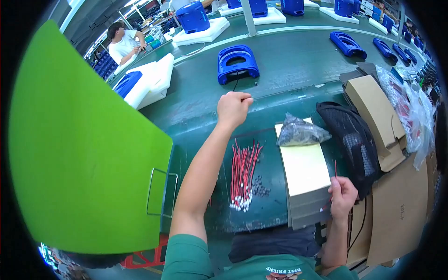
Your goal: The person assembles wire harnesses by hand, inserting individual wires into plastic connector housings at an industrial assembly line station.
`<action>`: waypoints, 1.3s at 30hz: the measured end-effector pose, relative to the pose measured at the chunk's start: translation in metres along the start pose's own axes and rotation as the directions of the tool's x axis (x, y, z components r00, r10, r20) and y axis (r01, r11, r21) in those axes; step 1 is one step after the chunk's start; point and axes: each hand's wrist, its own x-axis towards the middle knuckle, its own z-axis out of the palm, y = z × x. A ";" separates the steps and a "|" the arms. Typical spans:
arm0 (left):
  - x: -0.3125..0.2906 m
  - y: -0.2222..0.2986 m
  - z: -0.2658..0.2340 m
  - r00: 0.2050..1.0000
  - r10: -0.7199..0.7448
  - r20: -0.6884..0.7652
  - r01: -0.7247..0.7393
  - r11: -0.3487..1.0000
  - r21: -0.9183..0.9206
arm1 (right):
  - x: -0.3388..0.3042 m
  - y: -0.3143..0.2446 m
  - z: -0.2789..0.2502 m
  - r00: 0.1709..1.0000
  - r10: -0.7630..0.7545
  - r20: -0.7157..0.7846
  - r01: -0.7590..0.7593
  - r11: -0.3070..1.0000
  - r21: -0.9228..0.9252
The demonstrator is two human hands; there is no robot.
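Observation:
My left hand (233, 109) is stretched forward and closed, fingers curled. A thin dark cable (235, 85) runs into it from the blue plastic housing (237, 63), an arched part lying on the green line. My right hand (344, 193) pinches a red wire lead (335, 169) beside the cardboard stack; its top end stands up above the fingers, and a white connector hangs on the other side. Between my arms lies a bundle of red and black wire leads (242, 168) with white connectors toward me. Small black rings (261, 186) are scattered next to it.
A clear bag of dark parts (302, 130) rests on the cardboard stack (305, 172). To its right are a black mesh bag (352, 140) and cardboard boxes (378, 116). A large green panel (88, 154) blocks the left side. Across the line sits a person (126, 44).

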 end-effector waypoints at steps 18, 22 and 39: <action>0.140 -0.033 0.108 0.935 0.209 0.287 -0.341 0.754 0.561 | 0.008 -0.003 -0.002 0.980 -0.181 0.081 0.198 0.858 -0.474; 0.077 0.016 0.063 0.878 0.289 0.381 -0.388 0.896 0.215 | 0.009 -0.002 -0.002 0.981 -0.192 0.037 0.189 0.888 -0.419; -0.124 0.058 -0.042 0.824 0.319 0.468 -0.426 0.894 0.142 | 0.003 -0.005 0.002 0.966 -0.259 -0.006 0.251 0.940 -0.231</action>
